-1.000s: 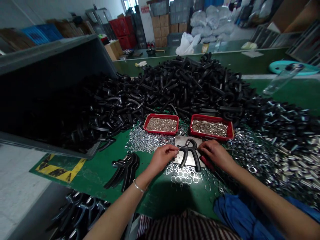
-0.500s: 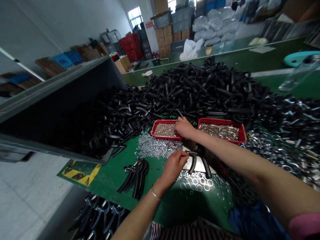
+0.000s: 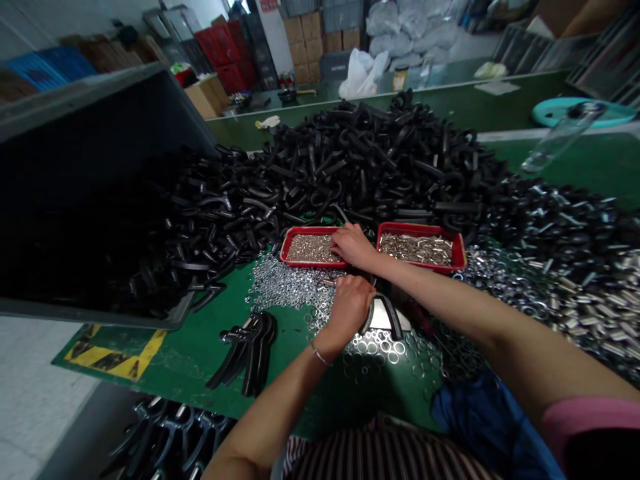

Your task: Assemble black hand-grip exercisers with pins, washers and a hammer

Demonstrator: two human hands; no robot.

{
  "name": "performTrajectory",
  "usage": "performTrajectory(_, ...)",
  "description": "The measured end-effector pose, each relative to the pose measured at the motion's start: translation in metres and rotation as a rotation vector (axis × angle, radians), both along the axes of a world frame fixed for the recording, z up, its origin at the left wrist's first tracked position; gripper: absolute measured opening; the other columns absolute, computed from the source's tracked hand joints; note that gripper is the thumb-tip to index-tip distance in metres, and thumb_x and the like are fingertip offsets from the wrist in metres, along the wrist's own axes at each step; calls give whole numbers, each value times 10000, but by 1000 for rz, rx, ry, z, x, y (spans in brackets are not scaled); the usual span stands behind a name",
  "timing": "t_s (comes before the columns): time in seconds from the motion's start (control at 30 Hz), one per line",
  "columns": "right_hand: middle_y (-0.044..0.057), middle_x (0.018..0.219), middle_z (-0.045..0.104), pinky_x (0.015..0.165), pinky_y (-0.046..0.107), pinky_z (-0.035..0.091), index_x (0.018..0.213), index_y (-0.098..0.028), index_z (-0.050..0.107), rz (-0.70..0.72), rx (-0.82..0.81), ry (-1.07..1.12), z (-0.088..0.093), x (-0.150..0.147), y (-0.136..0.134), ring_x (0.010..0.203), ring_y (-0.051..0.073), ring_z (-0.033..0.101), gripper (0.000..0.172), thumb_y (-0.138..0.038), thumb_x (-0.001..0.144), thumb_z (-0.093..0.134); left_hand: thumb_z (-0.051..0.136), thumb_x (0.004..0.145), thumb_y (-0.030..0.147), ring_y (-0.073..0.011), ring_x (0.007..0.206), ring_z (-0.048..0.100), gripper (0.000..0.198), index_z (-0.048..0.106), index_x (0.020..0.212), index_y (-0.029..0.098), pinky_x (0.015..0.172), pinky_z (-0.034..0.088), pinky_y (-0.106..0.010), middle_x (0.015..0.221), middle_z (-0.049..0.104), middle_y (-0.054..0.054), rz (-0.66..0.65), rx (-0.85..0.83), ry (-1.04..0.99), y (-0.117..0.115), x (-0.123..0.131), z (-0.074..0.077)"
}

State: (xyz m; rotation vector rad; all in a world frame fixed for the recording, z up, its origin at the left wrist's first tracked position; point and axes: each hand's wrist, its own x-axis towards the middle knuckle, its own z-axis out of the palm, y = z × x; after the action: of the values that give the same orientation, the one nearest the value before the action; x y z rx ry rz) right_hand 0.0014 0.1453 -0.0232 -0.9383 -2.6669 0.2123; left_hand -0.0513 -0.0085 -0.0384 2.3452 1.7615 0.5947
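Note:
My left hand has its fingers closed on the top of a black curved handle, whose lower end sticks out beneath the fingers. Beside it, another black curved handle rests over a pale plate. Reaching across, my right hand dips its bent fingertips into the right end of a red tray of tiny metal pieces; what they pinch is hidden. A second red tray, to the right, contains small metal pins. Loose metal rings lie below the plate.
A big heap of black handles fills the back of the green table. At the left a grey crate lies tipped with more inside. Several handles are grouped near the front edge. Small nuts are spread before the left tray.
The view has shifted, so the scene sits further left and higher. My left hand has moved up closer to the right hand, covering the handle's top. My right hand stays at the tray.

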Motion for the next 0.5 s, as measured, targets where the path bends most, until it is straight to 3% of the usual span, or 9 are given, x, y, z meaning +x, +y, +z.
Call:
performTrajectory(0.13, 119, 964, 672, 854, 372, 297, 875, -141, 645, 1, -70, 126, 3, 1, -4, 983, 258, 486, 79, -159, 907, 575, 440, 1005, 245, -268, 943, 524, 244, 658, 951, 148, 870, 379, -429, 947, 644, -111, -49, 74, 100, -2, 0, -5)
performTrajectory(0.23, 89, 946, 667, 846, 340, 344, 853, -159, 603, 1, -134, 234, 11, 7, -9, 948, 221, 522, 84, -132, 901, 540, 430, 998, 192, -271, 987, 533, 248, 656, 1084, 137, 890, 390, -427, 1056, 657, -127, -151, 116, 133, -7, -2, -8)
performTrajectory(0.37, 81, 953, 658, 800, 311, 427, 880, -176, 532, -78, -206, 397, 23, 45, -35, 892, 184, 583, 94, -142, 927, 458, 468, 976, 145, -269, 1106, 527, 319, 587, 1273, 134, 961, 393, -431, 1199, 640, -126, -212, 86, 67, -17, -7, -7)
performTrajectory(0.4, 70, 914, 657, 768, 310, 448, 871, -186, 516, -100, -264, 449, 24, 60, -46, 842, 179, 600, 79, -182, 935, 471, 476, 973, 141, -266, 1124, 525, 324, 587, 1277, 144, 973, 394, -430, 1211, 638, -119, -185, 69, 25, -19, -6, -6)
performTrajectory(0.5, 25, 837, 660, 723, 325, 509, 870, -208, 513, -145, -719, 710, 27, 110, -81, 740, 171, 652, 158, -336, 901, 601, 485, 975, 159, -250, 1100, 550, 266, 644, 1188, 172, 969, 419, -420, 1170, 655, -98, -84, -5, -117, -20, -3, -2)
